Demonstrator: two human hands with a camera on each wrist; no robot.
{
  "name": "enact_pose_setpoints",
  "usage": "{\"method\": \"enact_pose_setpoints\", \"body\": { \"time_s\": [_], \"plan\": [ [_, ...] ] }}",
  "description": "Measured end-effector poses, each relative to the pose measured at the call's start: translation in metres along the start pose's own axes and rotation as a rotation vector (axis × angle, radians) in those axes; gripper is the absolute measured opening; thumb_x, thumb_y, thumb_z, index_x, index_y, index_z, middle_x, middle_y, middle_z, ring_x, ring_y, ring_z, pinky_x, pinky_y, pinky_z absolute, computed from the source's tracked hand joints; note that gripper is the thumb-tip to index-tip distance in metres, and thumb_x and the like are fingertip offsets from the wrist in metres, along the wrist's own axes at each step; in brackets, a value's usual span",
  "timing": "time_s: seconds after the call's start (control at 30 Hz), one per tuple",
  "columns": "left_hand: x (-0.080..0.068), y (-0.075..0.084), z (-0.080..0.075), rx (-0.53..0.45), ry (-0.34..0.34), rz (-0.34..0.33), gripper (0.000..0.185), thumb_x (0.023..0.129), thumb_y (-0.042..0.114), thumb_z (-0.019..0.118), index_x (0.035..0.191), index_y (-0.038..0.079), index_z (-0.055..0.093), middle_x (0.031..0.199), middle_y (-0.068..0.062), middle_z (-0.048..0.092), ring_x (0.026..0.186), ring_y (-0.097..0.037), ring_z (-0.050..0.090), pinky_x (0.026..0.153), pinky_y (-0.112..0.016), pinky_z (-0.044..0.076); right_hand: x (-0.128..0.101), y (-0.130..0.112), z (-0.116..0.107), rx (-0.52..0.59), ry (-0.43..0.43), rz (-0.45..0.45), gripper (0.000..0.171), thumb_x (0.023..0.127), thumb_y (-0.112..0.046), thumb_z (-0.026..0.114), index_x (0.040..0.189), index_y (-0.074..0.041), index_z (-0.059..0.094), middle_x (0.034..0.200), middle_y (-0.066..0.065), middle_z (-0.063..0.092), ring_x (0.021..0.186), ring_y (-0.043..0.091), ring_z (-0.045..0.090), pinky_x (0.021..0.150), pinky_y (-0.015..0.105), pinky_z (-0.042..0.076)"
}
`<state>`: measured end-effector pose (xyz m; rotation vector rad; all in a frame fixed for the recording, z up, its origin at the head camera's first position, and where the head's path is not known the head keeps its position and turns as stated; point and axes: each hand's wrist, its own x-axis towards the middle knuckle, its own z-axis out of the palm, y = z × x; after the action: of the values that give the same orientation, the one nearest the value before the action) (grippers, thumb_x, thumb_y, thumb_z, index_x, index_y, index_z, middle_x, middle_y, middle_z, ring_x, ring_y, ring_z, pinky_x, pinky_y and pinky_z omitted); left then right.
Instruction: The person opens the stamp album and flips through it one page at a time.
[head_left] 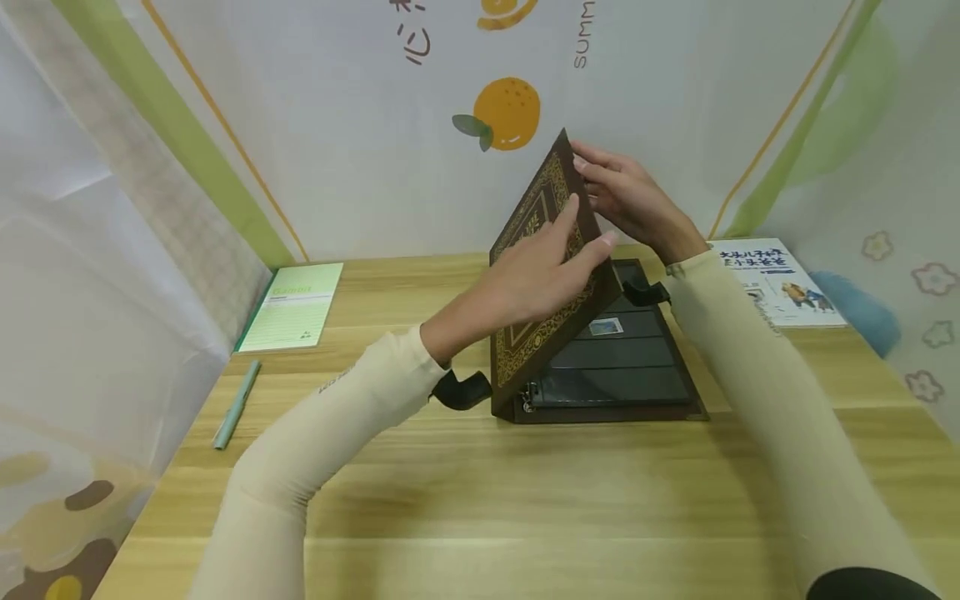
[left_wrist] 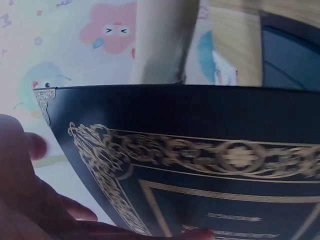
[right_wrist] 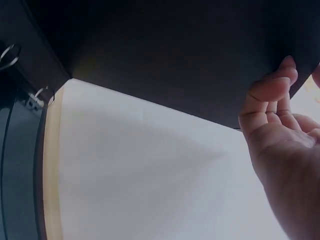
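Observation:
A dark brown stamp album [head_left: 525,367] with gold ornament stands open on the table, its front cover raised and tilted. Fingers extended, my left hand [head_left: 536,271] lies against the cover's outer face near the free edge. In the left wrist view the decorated cover [left_wrist: 200,115] passes close by that hand [left_wrist: 20,190]. My right hand [head_left: 630,196] touches the inner side of the cover near its far corner. The right wrist view shows its fingers [right_wrist: 272,90] on the plain dark inner face. One small stamp [head_left: 606,326] sits in a black strip page.
At the left of the table lie a light green notebook [head_left: 292,307] and a green pen [head_left: 237,404]. A white picture book [head_left: 783,287] lies at the back right, next to a blue object [head_left: 862,312]. Printed curtains [head_left: 337,167] surround the table [head_left: 525,500].

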<state>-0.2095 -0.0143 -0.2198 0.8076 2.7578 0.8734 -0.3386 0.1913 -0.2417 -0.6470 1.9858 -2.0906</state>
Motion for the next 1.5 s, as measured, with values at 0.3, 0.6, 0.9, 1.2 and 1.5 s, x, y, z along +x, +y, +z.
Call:
{"method": "enact_pose_setpoints", "body": {
  "time_s": [0.3,0.6,0.9,1.2,1.5],
  "plan": [
    [-0.013,-0.006,-0.021,-0.127,0.025,-0.039,0.068,0.105,0.044,0.035,0.164,0.031,0.001,0.065,-0.001,0.054,0.047,-0.016,0.041,0.054,-0.033,0.043,0.007,0.006,0.014,-0.075,-0.060,0.005,0.062,0.107,-0.022,0.050,0.162,-0.010,0.024,0.120,0.007,0.059,0.088,0.011,0.059,0.072,0.022,0.050],
    [-0.066,-0.059,-0.057,-0.222,0.190,-0.141,0.059,0.107,0.036,0.030,0.162,0.040,0.008,0.159,0.001,0.043,0.127,-0.020,0.057,0.100,-0.044,0.050,-0.034,0.058,-0.030,-0.927,-0.190,0.189,0.066,0.108,-0.035,0.049,0.162,-0.008,0.022,0.152,0.023,0.048,0.137,0.040,0.050,0.108,0.054,0.046],
    [-0.135,-0.128,-0.087,-0.295,0.236,-0.247,0.055,0.110,0.024,0.037,0.162,0.018,0.021,0.169,-0.001,0.020,0.156,-0.026,0.024,0.123,-0.051,0.026,-0.090,0.114,-0.065,-1.141,-0.262,0.287,0.083,0.102,-0.040,0.059,0.157,0.009,0.021,0.164,0.034,0.012,0.151,0.055,0.012,0.118,0.068,0.019],
    [-0.173,-0.187,-0.054,0.175,0.286,-0.370,0.055,0.101,0.013,0.060,0.151,-0.001,0.043,0.150,-0.030,0.046,0.108,-0.046,0.068,0.069,-0.036,0.055,-0.112,0.133,-0.062,-1.155,-0.261,0.323,0.087,0.100,-0.044,0.061,0.158,0.007,0.020,0.166,0.032,0.007,0.152,0.053,0.005,0.118,0.069,0.016],
    [-0.136,-0.190,0.049,0.428,0.055,-0.271,0.058,0.104,0.038,0.056,0.154,0.012,0.044,0.162,-0.029,0.026,0.147,-0.062,0.011,0.109,-0.084,0.009,-0.128,0.135,-0.067,-1.141,-0.237,0.336,0.086,0.101,-0.043,0.060,0.158,0.006,0.019,0.166,0.031,0.006,0.153,0.053,0.004,0.118,0.069,0.015]
  ]
}}
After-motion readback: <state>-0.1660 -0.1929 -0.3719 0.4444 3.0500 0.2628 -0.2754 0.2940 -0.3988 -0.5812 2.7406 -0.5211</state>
